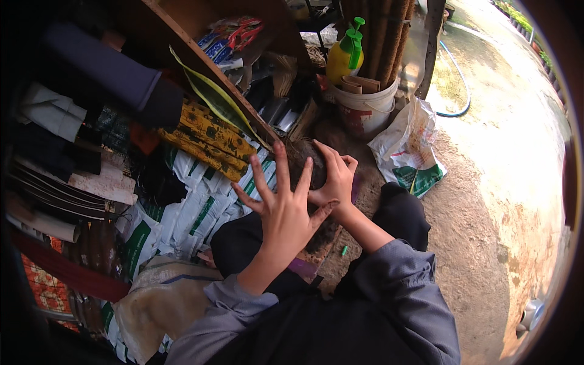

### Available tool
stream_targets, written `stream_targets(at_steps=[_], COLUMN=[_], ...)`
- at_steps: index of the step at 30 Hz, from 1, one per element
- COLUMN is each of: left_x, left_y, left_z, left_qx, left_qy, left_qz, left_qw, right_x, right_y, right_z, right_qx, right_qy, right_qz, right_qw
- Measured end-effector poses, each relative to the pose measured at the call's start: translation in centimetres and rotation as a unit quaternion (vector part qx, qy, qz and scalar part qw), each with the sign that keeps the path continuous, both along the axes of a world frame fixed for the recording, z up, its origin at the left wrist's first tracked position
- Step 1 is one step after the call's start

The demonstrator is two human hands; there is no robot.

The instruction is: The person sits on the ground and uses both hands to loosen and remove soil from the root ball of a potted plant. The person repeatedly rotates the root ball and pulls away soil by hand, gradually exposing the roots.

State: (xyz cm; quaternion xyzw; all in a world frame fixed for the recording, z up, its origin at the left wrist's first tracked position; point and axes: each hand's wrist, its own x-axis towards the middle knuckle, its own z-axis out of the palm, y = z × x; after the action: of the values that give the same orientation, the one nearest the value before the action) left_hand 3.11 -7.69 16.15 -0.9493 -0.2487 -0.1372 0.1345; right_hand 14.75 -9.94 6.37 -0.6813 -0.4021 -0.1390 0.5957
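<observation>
My left hand (pixel 281 204) is raised in front of me, its fingers spread wide and nothing in its grasp. Close beside it, my right hand (pixel 336 176) has its fingers curved and apart, with the thumb pointing toward the left hand. Behind and between the two hands is a dark, soil-like mass (pixel 318 173), largely covered by them; I cannot tell whether the right fingers touch it. A long green leaf with yellow edges (pixel 213 97) slants up and left from near the left fingertips. On the ground below the right wrist lies a small green piece (pixel 344 250).
White-and-green plastic packs (pixel 201 204) are piled at left, near a beige sack (pixel 159 304). A wooden shelf (pixel 204 61) stands ahead. Beyond my right hand are a white bucket (pixel 365 115), a yellow spray bottle (pixel 345 58) and a crumpled bag (pixel 406 143). A blue hose (pixel 465 91) curves across the ground.
</observation>
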Motion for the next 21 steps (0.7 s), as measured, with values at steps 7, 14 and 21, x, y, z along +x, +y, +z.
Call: stream_targets(at_steps=[7, 14, 21], left_x=[-1.0, -2.4, -2.9], left_y=[-0.3, 0.1, 1.4], left_z=[-0.4, -2.2, -1.4], left_qx=[-0.021, -0.008, -0.071], left_qy=[-0.018, -0.019, -0.072], left_qz=[-0.004, -0.024, 0.004], left_qw=[1.0, 1.0, 0.995], right_x=[-0.3, 0.3, 0.6], right_y=[0.3, -0.2, 0.1], right_z=[-0.5, -0.4, -0.7], right_qx=[-0.002, -0.015, -0.004], right_qy=[0.017, 0.05, 0.182], right_qz=[0.007, 0.009, 0.106], right_qw=[1.0, 0.999, 0.978])
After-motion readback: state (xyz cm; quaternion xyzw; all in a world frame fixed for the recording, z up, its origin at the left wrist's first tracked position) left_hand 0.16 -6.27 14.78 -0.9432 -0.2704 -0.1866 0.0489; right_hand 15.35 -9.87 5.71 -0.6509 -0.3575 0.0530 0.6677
